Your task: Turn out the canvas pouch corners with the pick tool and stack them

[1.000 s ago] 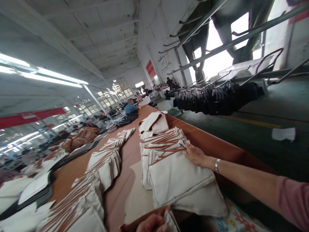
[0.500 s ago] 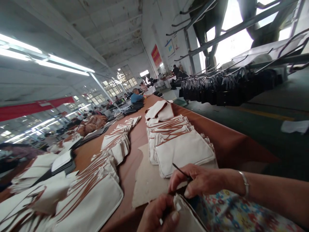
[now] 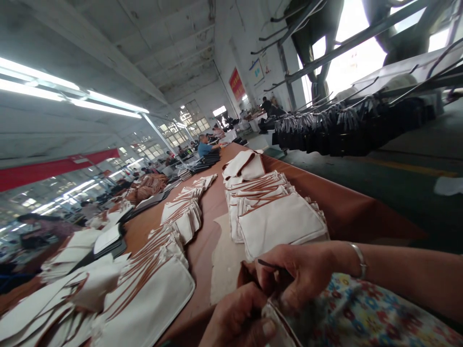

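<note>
Left hand: the left hand (image 3: pixel 238 313) grips the held cream piece (image 3: pixel 281 335), thumb pressed on its edge.
Right hand: the right hand (image 3: pixel 302 274) curls its fingers around a slim dark tool (image 3: pixel 268 265), close against the left hand; a bracelet (image 3: pixel 359 260) circles the wrist.
Held cream piece: low in view, at the near edge of the counter (image 3: pixel 206 255), above floral fabric (image 3: pixel 372 308); the hands hide much of it.
Cardboard sheet: the flat, beige cardboard sheet (image 3: pixel 221 260) lies just beyond the hands, between two groups of pieces.
Right-hand stack: overlapping cream pieces with brown edges (image 3: pixel 284 224) lie right beyond the right hand, which covers their near corner; a folded cream piece (image 3: pixel 246 165) rests at their far end.
Left-hand row: a long, fanned row of similar pieces (image 3: pixel 155 299) takes up the counter's left part.
Farther left: dark sheets with a white one on top (image 3: pixel 108 239), and a brown heap (image 3: pixel 148 187).
Beyond: a person in blue (image 3: pixel 207 148) sits by the counter's far end.
Right side: a metal rack (image 3: pixel 285 84) carries hanging black items (image 3: pixel 325 140).
</note>
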Motion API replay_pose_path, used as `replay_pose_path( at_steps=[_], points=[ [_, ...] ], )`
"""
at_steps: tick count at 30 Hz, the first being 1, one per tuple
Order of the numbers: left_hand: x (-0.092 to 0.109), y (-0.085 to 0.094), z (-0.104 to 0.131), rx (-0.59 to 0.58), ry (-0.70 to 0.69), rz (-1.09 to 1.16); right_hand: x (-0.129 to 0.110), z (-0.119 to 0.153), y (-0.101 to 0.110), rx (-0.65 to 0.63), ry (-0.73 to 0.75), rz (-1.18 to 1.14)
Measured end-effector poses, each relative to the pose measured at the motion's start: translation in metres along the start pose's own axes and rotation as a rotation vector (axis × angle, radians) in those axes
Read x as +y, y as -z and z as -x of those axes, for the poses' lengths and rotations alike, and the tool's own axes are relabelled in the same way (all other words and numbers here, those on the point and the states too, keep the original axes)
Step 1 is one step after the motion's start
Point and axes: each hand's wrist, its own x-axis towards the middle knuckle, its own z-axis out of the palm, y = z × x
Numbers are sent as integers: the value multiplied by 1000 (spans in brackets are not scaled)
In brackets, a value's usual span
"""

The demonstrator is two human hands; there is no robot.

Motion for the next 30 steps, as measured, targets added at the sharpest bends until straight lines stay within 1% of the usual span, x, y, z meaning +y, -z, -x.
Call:
replay_pose_path(
  at_steps=[2,4,7,10,12,16,18,20,23,25,27,29,30],
  points=[
    [-4,3,-2,1,6,2,-8,2,-5,63,31,138],
    [-14,5,-5,46,-4,32,-13,6,-11,144,52,290],
    [-30,6,-9,81,3,125,-10,11,-17,217,93,409],
    [-42,5,-11,73,38,164,2,13,-18,221,214,512],
    [-46,3,-12,69,53,183,7,14,-17,198,276,612],
    [-47,-2,-13,62,52,219,5,17,-16,169,278,715],
    [-46,-5,-14,80,58,250,1,19,-19,163,270,884],
    [-46,-8,-16,88,65,265,0,21,-24,130,267,1116],
    [-47,-12,-19,116,74,156,9,25,-34,106,308,1342],
    [-50,-17,-21,153,76,65,21,26,-39,133,339,1409],
    [-52,-21,-23,168,87,18,31,27,-41,159,362,1426],
    [-54,-25,-24,190,98,-3,35,25,-39,169,351,1400],
    [-55,-26,-25,205,101,-2,34,24,-36,176,318,1363]
  ],
)
